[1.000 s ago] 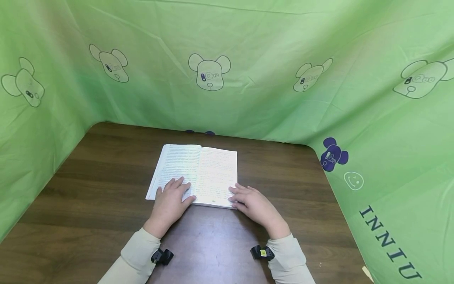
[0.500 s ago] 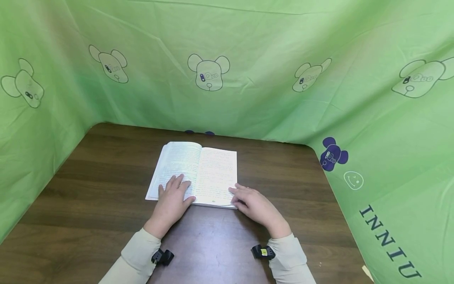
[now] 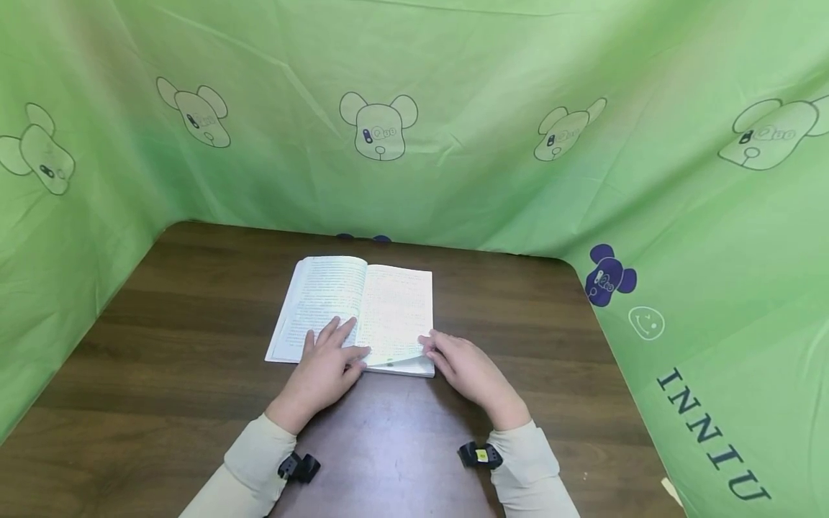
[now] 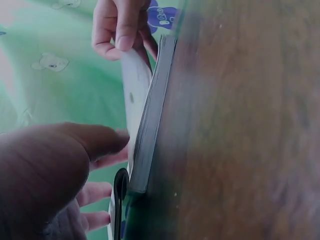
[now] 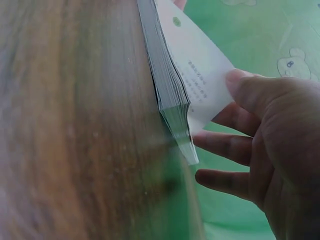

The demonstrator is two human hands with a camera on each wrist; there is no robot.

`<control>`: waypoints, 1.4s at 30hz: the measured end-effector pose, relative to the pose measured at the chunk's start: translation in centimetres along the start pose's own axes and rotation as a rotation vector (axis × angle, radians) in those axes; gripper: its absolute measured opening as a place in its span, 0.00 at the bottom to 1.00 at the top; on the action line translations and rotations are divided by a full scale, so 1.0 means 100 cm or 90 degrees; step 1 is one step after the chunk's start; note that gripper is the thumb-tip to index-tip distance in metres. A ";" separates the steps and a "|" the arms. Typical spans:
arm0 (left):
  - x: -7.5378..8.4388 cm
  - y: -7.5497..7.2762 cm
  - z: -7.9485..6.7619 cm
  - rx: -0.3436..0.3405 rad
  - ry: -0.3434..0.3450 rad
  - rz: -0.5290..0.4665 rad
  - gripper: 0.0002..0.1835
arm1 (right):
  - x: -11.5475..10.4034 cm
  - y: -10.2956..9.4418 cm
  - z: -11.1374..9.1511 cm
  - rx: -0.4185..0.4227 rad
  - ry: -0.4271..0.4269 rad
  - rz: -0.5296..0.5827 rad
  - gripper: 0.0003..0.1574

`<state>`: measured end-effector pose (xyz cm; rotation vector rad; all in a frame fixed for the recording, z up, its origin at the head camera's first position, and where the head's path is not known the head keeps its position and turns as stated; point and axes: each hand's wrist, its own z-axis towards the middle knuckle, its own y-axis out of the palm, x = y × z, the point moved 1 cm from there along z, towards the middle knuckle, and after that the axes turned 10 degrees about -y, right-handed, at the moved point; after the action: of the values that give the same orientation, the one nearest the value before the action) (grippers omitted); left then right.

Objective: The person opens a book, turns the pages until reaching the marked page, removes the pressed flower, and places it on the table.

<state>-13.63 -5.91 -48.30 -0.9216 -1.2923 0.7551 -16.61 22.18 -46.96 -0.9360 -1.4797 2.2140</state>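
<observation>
An open book (image 3: 395,309) with printed pages lies on the brown table. My right hand (image 3: 469,367) pinches the near right corner of a page between thumb and fingers. In the right wrist view that page (image 5: 200,60) rises away from the thick stack of pages (image 5: 167,75) below it. My left hand (image 3: 327,370) rests with spread fingers on the lower part of the left page, its thumb near the spine at the book's near edge. The left wrist view shows the lifted page (image 4: 134,90) bowed between both hands.
A dark wood table (image 3: 181,374) carries the book. Green cloth (image 3: 453,194) printed with bear heads hangs around its far and side edges. Small black wrist cameras (image 3: 299,467) sit on both cuffs. A pale object (image 3: 672,491) shows at the right edge.
My right fingers have lifted the near right corner of the page off the stack. My left hand has slid right toward the spine. The view has tilted slightly.
</observation>
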 end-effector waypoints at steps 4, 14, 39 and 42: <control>0.002 -0.001 -0.001 -0.002 -0.011 0.005 0.18 | 0.000 -0.001 0.001 0.036 -0.003 -0.016 0.04; 0.004 -0.001 -0.001 0.032 -0.025 0.002 0.12 | -0.004 -0.006 0.002 0.108 0.001 -0.054 0.04; -0.006 -0.012 0.003 0.283 -0.042 -0.039 0.67 | 0.002 0.003 -0.004 -0.060 -0.013 0.044 0.37; -0.007 -0.013 0.002 0.286 -0.048 -0.019 0.68 | 0.003 0.004 -0.005 -0.075 -0.005 0.046 0.38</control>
<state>-14.00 -7.09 -47.47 -0.5137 -1.1325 1.0137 -16.40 22.53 -47.55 -1.0338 -1.6188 2.2021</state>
